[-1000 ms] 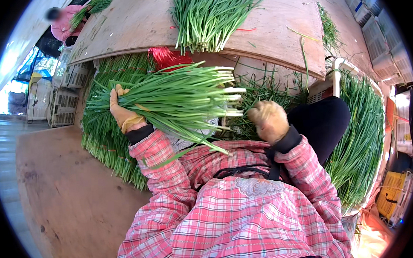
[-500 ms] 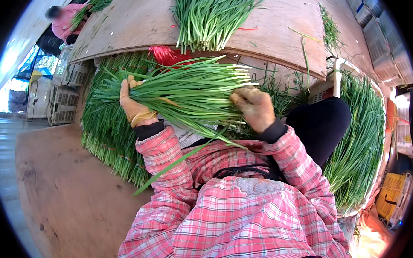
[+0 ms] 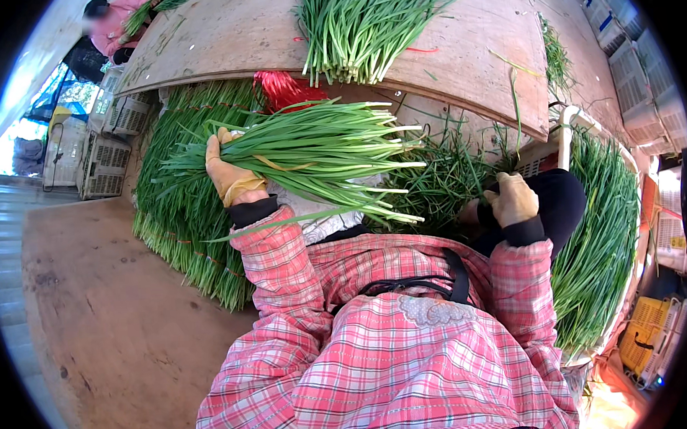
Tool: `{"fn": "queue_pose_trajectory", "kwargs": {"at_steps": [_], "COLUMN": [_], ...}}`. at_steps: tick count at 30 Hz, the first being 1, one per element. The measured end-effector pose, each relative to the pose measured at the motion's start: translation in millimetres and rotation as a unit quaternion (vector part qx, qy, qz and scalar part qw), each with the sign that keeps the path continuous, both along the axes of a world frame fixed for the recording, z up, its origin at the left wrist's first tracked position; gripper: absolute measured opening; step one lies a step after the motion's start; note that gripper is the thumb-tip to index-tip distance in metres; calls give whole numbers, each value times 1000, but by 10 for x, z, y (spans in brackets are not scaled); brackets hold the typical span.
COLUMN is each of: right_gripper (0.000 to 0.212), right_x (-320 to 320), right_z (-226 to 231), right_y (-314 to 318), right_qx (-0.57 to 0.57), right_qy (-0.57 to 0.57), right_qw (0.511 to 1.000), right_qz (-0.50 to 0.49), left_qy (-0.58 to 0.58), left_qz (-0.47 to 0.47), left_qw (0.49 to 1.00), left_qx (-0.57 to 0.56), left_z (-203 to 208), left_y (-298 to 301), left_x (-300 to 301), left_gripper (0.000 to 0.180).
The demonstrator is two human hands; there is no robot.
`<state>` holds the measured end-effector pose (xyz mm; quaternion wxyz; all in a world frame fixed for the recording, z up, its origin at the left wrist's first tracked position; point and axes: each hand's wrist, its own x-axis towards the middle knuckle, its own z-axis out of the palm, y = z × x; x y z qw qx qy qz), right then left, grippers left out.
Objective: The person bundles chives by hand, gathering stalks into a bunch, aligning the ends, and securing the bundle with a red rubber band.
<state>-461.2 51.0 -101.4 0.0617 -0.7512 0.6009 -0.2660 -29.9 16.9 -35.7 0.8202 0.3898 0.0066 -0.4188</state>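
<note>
My left hand (image 3: 228, 170), in a tan glove, is wrapped round a bunch of garlic chives (image 3: 310, 143) above my lap. The bunch lies sideways, pale cut ends to the right and leaf tips to the left; one long leaf droops underneath. Apart from it, my right hand (image 3: 514, 198) is by my right knee with its fingers curled closed. Whatever is in those fingers, if anything, is hidden. Loose chive scraps (image 3: 449, 168) lie between the bunch and that hand.
A wooden board (image 3: 229, 47) ahead carries a pile of chives (image 3: 373, 25). Red ties (image 3: 284, 93) hang at its edge. Tied bundles (image 3: 190, 221) are stacked at left; a white-rimmed basket (image 3: 573, 116) of chives stands at right. A person in pink (image 3: 113, 29) sits far left, near crates (image 3: 104, 170).
My right hand has left the cut ends of the bunch and moved right and down to my knee. My left hand still holds the bunch in nearly the same place.
</note>
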Motion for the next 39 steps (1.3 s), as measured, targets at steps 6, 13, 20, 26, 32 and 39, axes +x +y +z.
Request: {"fn": "queue_pose_trajectory", "kwargs": {"at_steps": [6, 13, 20, 26, 32, 39], "right_gripper": [16, 10, 11, 36, 61, 14], "right_x": [1506, 1999, 650, 379, 1219, 706], "right_z": [809, 813, 1192, 405, 414, 154], "right_y": [-26, -134, -62, -185, -325, -239], "right_qx": [-92, 19, 112, 89, -17, -97], "right_qy": [-133, -456, -710, 38, -195, -197], "right_qw": [964, 836, 641, 992, 976, 968], "right_qz": [213, 305, 269, 78, 93, 121], "left_qy": [-15, -10, -190, -123, -84, -148], "left_qz": [-12, -23, -28, 43, 22, 67], "left_qw": [1000, 999, 981, 991, 996, 987], "left_qx": [6, 24, 0, 14, -1, 20], "left_z": [62, 193, -251, -21, 185, 412], "left_y": [-21, -54, 26, 107, 97, 139], "left_x": [-247, -449, 85, 151, 62, -116], "left_gripper": [22, 21, 21, 25, 22, 21]}}
